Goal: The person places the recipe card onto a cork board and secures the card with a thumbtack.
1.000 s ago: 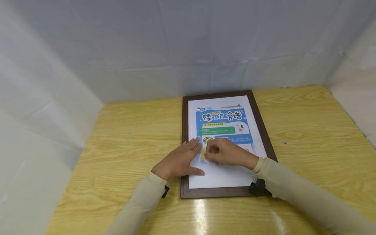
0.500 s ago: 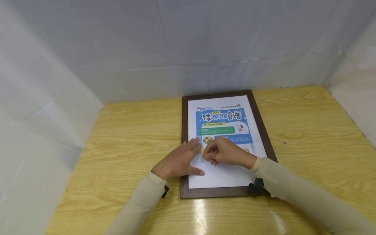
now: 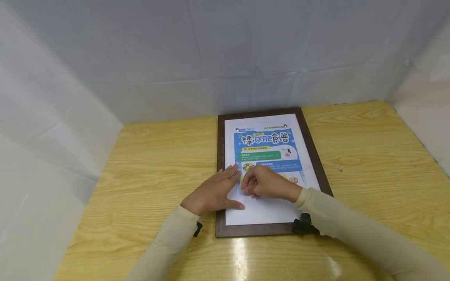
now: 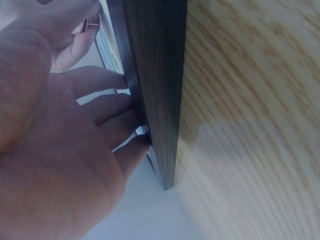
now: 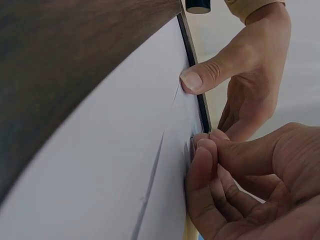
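Observation:
A blue printed poster (image 3: 265, 140) lies on the white board (image 3: 267, 212) of a dark brown frame (image 3: 314, 152). Silver thumbtacks sit at its upper left (image 3: 237, 129) and upper right corners. My left hand (image 3: 214, 191) lies across the frame's left side, fingers spread along the poster's lower left edge and thumb on the white board. My right hand (image 3: 268, 182) pinches a small thumbtack (image 4: 92, 24) between thumb and fingertips, close over the poster's lower left corner. The left wrist view shows its thin pin; the fingers largely cover the rest.
The frame lies on a wooden table (image 3: 165, 164), near its back edge. A small shiny piece (image 3: 340, 169) lies on the wood to the right of the frame. Pale sheeting (image 3: 175, 47) rises behind the table and along both sides.
My right hand has shifted slightly left and down toward the poster's lower left corner, still pinching the thumbtack. The left hand and the frame have stayed in place.

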Demonstrator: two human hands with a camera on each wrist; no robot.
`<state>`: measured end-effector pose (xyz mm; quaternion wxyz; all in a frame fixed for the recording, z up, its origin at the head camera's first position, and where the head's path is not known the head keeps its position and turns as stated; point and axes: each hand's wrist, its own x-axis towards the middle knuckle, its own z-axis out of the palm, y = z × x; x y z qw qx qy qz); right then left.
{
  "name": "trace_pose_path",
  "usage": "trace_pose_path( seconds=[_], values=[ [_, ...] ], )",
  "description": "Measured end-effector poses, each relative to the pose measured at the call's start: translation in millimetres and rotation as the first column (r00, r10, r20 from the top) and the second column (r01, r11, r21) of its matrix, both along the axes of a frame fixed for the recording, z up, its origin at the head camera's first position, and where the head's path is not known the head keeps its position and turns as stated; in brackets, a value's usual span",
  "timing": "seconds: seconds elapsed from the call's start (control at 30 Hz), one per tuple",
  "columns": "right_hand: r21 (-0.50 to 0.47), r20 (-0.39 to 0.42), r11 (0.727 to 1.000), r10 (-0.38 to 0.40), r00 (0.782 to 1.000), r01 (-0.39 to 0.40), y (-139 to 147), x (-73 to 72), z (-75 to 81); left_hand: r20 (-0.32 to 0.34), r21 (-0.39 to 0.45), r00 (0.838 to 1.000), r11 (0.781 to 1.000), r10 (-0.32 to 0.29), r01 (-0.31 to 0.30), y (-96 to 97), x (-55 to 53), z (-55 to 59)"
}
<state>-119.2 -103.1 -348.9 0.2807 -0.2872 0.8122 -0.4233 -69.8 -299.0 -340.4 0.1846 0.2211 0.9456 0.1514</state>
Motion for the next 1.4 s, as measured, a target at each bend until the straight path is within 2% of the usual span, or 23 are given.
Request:
trace_pose_path(
  seconds=[0.27, 0.57, 0.83, 1.13, 1.4],
  values=[
    [0.052, -0.071, 0.996, 0.072, 0.995, -0.068, -4, -1.5, 1.9, 0.004, 0.005, 1.000, 1.000, 0.001, -0.001, 0.1, 0.5, 1.2],
    [0.064, -0.079, 0.993, 0.101, 0.992, -0.096, -7, -3.1, 2.5, 0.006, -0.002, 1.000, 1.000, 0.005, -0.005, 0.7, 0.6, 1.7],
    [0.114, -0.049, 0.991, 0.082, 0.995, -0.076, -9, -4.7, 4.5, 0.004, 0.003, 1.000, 1.000, 0.004, -0.004, 0.2, 0.5, 0.9],
    [0.165, 0.029, 0.985, 0.052, 0.998, -0.056, -12, -6.7, 6.6, 0.014, 0.001, 1.000, 1.000, 0.014, -0.014, 1.1, 0.2, 0.9],
    [0.163, 0.033, 0.984, 0.069, 0.997, -0.073, -12, -8.6, 8.6, 0.009, -0.004, 1.000, 1.000, 0.017, -0.016, 0.9, 0.5, 0.4]
  ],
)
